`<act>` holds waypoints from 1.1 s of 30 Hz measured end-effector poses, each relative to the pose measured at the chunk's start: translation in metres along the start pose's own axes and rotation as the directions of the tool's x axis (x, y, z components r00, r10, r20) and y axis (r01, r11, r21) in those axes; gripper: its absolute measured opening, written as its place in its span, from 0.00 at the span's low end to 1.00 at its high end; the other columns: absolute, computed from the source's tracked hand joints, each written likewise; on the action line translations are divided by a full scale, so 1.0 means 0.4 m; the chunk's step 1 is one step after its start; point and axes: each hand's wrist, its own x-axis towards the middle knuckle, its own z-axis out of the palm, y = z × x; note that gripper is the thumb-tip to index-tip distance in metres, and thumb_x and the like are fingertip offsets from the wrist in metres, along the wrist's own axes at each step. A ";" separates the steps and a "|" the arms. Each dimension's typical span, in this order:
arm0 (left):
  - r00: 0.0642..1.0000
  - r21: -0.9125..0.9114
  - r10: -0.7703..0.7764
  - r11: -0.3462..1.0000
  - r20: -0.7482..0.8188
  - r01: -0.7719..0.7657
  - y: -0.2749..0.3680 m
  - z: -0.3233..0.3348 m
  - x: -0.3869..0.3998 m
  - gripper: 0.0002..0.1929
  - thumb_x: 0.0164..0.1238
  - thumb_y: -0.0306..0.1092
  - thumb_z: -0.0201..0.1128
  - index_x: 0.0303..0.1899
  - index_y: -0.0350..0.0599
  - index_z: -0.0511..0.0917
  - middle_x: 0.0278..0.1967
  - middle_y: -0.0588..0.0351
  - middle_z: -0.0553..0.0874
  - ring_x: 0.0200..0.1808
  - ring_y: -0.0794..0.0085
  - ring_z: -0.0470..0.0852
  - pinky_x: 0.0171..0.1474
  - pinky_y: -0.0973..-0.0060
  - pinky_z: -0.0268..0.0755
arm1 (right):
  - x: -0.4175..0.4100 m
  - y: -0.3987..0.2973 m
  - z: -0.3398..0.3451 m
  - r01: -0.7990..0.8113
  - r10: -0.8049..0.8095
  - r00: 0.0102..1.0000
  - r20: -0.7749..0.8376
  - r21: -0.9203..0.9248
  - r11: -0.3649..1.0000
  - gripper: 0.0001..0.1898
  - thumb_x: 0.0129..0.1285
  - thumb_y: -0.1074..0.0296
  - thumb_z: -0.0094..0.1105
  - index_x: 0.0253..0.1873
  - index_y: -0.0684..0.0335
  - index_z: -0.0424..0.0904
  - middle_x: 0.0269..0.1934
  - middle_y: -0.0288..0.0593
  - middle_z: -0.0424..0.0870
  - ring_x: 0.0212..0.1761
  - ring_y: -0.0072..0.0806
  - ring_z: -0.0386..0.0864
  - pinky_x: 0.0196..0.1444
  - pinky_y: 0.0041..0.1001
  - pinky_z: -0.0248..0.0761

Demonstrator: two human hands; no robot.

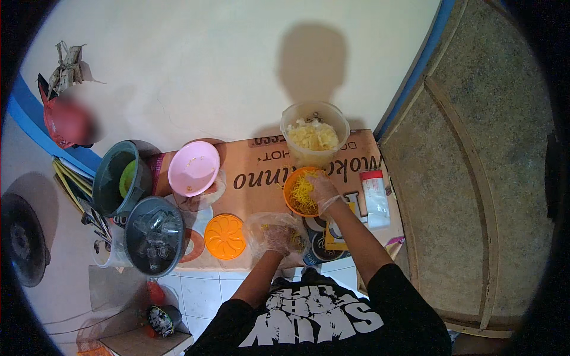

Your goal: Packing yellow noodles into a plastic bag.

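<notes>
My right hand [322, 190], in a clear plastic glove, reaches into an orange bowl [287, 202] of thin yellow food strands [303, 196]. Its fingertips are down among the strands, so their grip is hidden. Nearer my body, my left hand [277, 239], also gloved, is at a clear plastic bag [256, 227] and grips it. Some yellowish bits show through the film. Just left of the bag lies an orange lid [225, 236] with a petal pattern. Behind the bowl stands a translucent bucket [311, 156] holding pale yellow food pieces [313, 135].
Flattened printed cardboard [258, 196] covers the table. A pink bowl [194, 169] with crumbs, a green-grey bucket [103, 187] and a grey basin [133, 249] of clear plastic containers stand left. A red-topped plastic packet [375, 200] lies right, beside a wooden-framed panel [449, 200].
</notes>
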 end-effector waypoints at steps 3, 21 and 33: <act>0.999 0.074 0.036 0.997 -0.023 -0.034 0.030 -0.023 -0.008 0.50 0.52 0.65 0.72 0.76 0.58 0.62 0.74 0.46 0.68 0.75 0.40 0.63 0.73 0.35 0.52 | -0.010 0.049 0.046 0.062 -0.065 0.998 -0.010 -0.180 0.982 0.37 0.62 0.62 0.70 0.76 0.54 0.66 0.81 0.61 0.46 0.80 0.57 0.55 0.76 0.42 0.64; 0.980 -0.031 0.197 0.980 -0.015 -0.198 -0.016 -0.057 -0.020 0.18 0.68 0.35 0.60 0.58 0.45 0.81 0.59 0.42 0.83 0.61 0.47 0.81 0.66 0.55 0.71 | -0.265 -0.140 0.142 0.564 -0.433 0.727 -0.532 0.103 0.820 0.17 0.62 0.67 0.66 0.55 0.61 0.80 0.53 0.58 0.82 0.54 0.53 0.81 0.55 0.46 0.75; 0.851 -0.212 0.289 0.887 -0.438 -0.410 -0.093 -0.031 -0.095 0.18 0.63 0.31 0.67 0.55 0.43 0.82 0.56 0.42 0.83 0.60 0.46 0.79 0.66 0.57 0.69 | -0.125 -0.050 0.419 0.587 -0.518 0.791 -0.325 0.168 0.792 0.14 0.69 0.64 0.56 0.53 0.63 0.82 0.49 0.58 0.85 0.53 0.54 0.81 0.60 0.44 0.73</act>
